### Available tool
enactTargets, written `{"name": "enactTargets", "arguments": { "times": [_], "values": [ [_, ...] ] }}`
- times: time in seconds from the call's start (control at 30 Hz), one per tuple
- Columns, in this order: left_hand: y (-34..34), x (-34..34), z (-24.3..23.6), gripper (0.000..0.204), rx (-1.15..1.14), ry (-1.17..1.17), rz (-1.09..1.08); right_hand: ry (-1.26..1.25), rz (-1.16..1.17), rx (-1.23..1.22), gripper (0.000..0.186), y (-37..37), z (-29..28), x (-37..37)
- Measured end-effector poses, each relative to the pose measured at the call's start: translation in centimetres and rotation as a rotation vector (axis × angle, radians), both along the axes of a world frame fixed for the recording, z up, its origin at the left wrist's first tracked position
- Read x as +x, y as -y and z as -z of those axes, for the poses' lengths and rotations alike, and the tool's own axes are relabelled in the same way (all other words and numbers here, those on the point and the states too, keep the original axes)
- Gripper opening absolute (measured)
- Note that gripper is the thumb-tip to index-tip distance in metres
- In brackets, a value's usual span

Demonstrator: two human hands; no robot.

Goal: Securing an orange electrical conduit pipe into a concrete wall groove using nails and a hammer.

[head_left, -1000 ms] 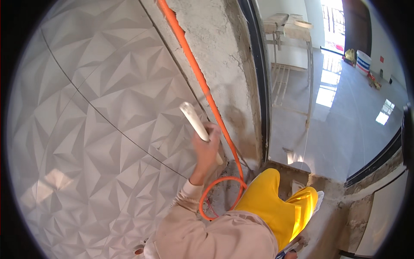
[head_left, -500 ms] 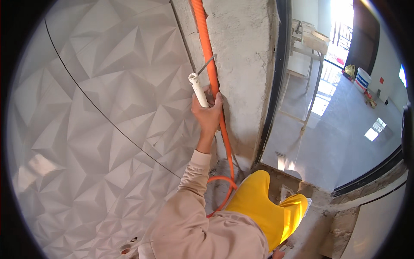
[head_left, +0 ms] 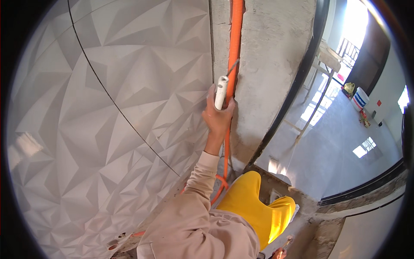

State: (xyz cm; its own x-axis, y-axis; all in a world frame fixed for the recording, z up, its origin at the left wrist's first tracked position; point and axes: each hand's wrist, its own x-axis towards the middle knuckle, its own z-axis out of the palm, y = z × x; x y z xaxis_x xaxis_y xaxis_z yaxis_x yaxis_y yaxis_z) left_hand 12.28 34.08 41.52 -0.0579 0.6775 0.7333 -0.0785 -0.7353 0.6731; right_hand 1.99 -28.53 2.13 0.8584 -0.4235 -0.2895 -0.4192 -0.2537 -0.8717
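Note:
My left hand [head_left: 217, 121] is closed around a short white tube [head_left: 221, 93], which points up and stands out from the wall; its upper end looks rough. An orange corrugated conduit [head_left: 235, 34] runs down a groove in the bare wall, right beside the tube, and my thumb lies against it. Above the tube, a thin dark strip [head_left: 233, 67] slants across the conduit. At the lower edge, my right hand [head_left: 279, 254] shows only in part, closed on something thin with a pale end [head_left: 289, 238] that I cannot make out.
White faceted panels [head_left: 129, 108] cover the left side, with a dark cable [head_left: 110, 96] across them. Right of the plaster [head_left: 271, 64], a dark frame [head_left: 297, 99] borders a glossy floor with a wooden stand [head_left: 317, 101] and a white bucket [head_left: 359, 99]. My knees are in yellow trousers [head_left: 243, 194].
The view has shifted, so the wall and conduit sit farther right. The tube in my left hand is more upright. More of my right hand and its thing shows at the lower edge.

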Motion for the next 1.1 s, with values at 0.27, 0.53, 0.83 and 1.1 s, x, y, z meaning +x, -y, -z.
{"name": "enactTargets", "arguments": {
  "times": [0.27,0.53,0.83,1.1],
  "values": [
    [-0.2,-1.3,4.0,0.015,-0.228,0.147,0.172,0.073,0.009,-0.034,0.020,-3.9,-6.6,1.8],
    [2.3,-1.0,14.3,0.018,-0.160,-0.163,0.020,0.239,-0.054,0.180,0.021,-6.0,-9.9,3.3],
    [0.8,-2.7,14.0,0.034,-0.498,-0.311,0.321,0.333,-0.233,0.134,0.019,-7.1,-12.9,6.4],
    [1.1,-4.2,12.7,0.035,-0.397,-0.236,0.455,0.355,-0.254,0.195,0.017,-11.1,-15.6,8.5]
  ]
}}
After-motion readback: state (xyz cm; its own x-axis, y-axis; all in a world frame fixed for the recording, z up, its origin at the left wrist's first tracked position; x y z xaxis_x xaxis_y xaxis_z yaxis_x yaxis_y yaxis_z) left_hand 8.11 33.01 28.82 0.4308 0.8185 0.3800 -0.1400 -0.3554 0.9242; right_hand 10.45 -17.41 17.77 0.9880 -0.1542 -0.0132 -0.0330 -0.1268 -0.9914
